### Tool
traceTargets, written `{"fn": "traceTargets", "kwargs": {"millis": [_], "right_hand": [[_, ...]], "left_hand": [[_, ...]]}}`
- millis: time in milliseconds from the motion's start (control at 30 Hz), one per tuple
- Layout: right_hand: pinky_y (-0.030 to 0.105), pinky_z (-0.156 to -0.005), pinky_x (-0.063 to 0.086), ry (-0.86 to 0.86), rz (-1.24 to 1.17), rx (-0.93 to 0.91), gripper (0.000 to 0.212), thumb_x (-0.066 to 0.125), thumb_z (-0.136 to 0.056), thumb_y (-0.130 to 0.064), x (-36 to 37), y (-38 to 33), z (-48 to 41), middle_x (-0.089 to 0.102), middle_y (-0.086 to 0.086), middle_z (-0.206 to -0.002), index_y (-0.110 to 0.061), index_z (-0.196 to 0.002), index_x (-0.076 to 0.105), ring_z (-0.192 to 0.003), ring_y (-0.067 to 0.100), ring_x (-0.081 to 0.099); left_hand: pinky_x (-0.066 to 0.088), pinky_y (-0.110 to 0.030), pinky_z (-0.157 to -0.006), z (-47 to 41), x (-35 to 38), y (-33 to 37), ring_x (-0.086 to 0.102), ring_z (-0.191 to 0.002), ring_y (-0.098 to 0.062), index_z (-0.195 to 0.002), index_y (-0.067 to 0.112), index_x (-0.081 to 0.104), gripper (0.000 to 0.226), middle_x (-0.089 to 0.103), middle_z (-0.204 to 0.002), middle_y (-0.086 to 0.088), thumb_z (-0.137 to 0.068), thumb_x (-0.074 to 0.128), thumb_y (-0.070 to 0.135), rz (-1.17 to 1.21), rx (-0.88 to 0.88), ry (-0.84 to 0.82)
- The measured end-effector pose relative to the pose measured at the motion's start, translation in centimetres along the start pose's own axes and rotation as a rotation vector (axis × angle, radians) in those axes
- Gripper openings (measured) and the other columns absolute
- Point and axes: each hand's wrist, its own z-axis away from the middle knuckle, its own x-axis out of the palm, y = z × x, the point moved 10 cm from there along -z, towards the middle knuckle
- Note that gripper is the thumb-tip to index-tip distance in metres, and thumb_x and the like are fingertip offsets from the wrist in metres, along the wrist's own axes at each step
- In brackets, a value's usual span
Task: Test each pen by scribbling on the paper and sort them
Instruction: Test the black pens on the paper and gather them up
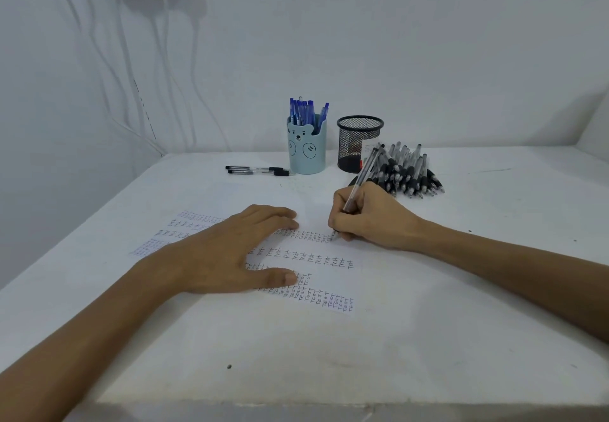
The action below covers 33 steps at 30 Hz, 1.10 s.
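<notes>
Pen point(361, 177), clear barrel: held in right hand point(365, 215), fingers curled round the lower barrel, tip down on paper point(329, 276) at the right end of the upper scribble row. Left hand point(237, 250): flat, fingers straight and spread, pressing the sheet down. Paper lies on white table point(329, 355), several rows of small marks across it. Behind right hand: pile of black-grip pens point(408, 171), just beside black mesh cup point(357, 144). Left of that, blue bear cup point(306, 151) holding blue pens point(304, 111) upright. Two black capped pens point(257, 170) lie side by side just left of the bear cup. White cables point(131, 75) hang down the wall, far left.
</notes>
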Motion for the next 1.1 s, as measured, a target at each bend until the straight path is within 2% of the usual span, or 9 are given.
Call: {"fn": "traceTargets", "kwargs": {"millis": [133,333,433,600,700,833,933,1100], "right_hand": [[0.027,-0.055,0.046,-0.013,0.035,-0.026,0.011,0.069,-0.085,-0.003,0.21,-0.44,0.03,0.065,0.014,-0.060,0.002,-0.075,0.066,-0.054,0.016,0.055],[0.030,-0.056,0.045,0.000,0.038,-0.030,0.011,0.069,-0.086,-0.003,0.15,-0.59,0.08,0.067,0.023,-0.068,0.003,-0.076,0.066,-0.055,0.017,0.056],[0.034,-0.057,0.046,0.010,0.045,-0.029,0.014,0.069,-0.085,-0.003,0.01,-0.53,0.05,0.066,0.018,-0.064,-0.003,-0.071,0.064,-0.055,0.018,0.055],[0.036,-0.059,0.047,0.019,0.058,-0.027,0.015,0.069,-0.084,-0.006,-0.06,-0.48,-0.07,0.068,0.019,-0.066,-0.006,-0.070,0.065,-0.057,0.019,0.057],[0.031,-0.057,0.046,0.030,0.075,-0.025,0.019,0.069,-0.085,-0.006,-0.24,-0.55,-0.05,0.066,0.011,-0.061,-0.010,-0.068,0.063,-0.054,0.015,0.056],[0.029,-0.057,0.047,0.025,0.081,-0.028,0.017,0.070,-0.085,-0.006,-0.15,-0.59,-0.04,0.068,0.013,-0.064,-0.009,-0.070,0.064,-0.055,0.014,0.056],[0.025,-0.055,0.046,0.051,0.090,-0.030,0.017,0.071,-0.085,-0.008,-0.37,-0.63,-0.06,0.067,0.005,-0.061,-0.011,-0.070,0.065,-0.053,0.011,0.056],[0.025,-0.054,0.045,0.050,0.097,-0.030,0.017,0.071,-0.085,-0.009,-0.39,-0.58,-0.03,0.066,0.005,-0.059,-0.010,-0.070,0.064,-0.050,0.010,0.054]], "left_hand": [[0.012,0.004,-0.106,0.03,-0.02,0.06,0.016,-0.142,0.019,-0.154,0.040,0.032,0.081,0.020,-0.157,0.035,-0.086,0.055,0.077,0.001,0.004,0.001],[0.013,0.000,-0.109,0.06,0.03,0.00,0.015,-0.144,0.017,-0.154,0.040,0.032,0.083,0.021,-0.158,0.033,-0.085,0.053,0.079,0.001,0.004,-0.003],[0.013,0.000,-0.109,0.04,0.06,-0.03,0.016,-0.145,0.016,-0.154,0.040,0.032,0.083,0.021,-0.158,0.033,-0.084,0.052,0.081,0.002,0.005,-0.005],[0.013,0.000,-0.109,-0.06,0.11,-0.07,0.016,-0.145,0.016,-0.154,0.040,0.031,0.083,0.020,-0.158,0.034,-0.085,0.051,0.082,-0.004,0.007,-0.004],[0.013,0.001,-0.108,-0.09,0.19,-0.25,0.016,-0.145,0.016,-0.154,0.040,0.032,0.083,0.020,-0.158,0.034,-0.085,0.052,0.081,-0.004,0.001,-0.007],[0.017,-0.005,-0.111,-0.07,0.27,-0.28,0.017,-0.146,0.014,-0.154,0.041,0.031,0.085,0.020,-0.158,0.034,-0.084,0.050,0.085,-0.002,0.007,-0.011],[0.015,-0.001,-0.109,-0.04,0.23,-0.24,0.016,-0.145,0.015,-0.154,0.041,0.032,0.083,0.020,-0.158,0.034,-0.084,0.052,0.082,0.002,0.002,-0.012],[0.015,-0.002,-0.110,-0.07,0.24,-0.17,0.016,-0.146,0.014,-0.154,0.041,0.032,0.084,0.021,-0.158,0.034,-0.084,0.050,0.083,0.003,0.006,-0.012]]}}
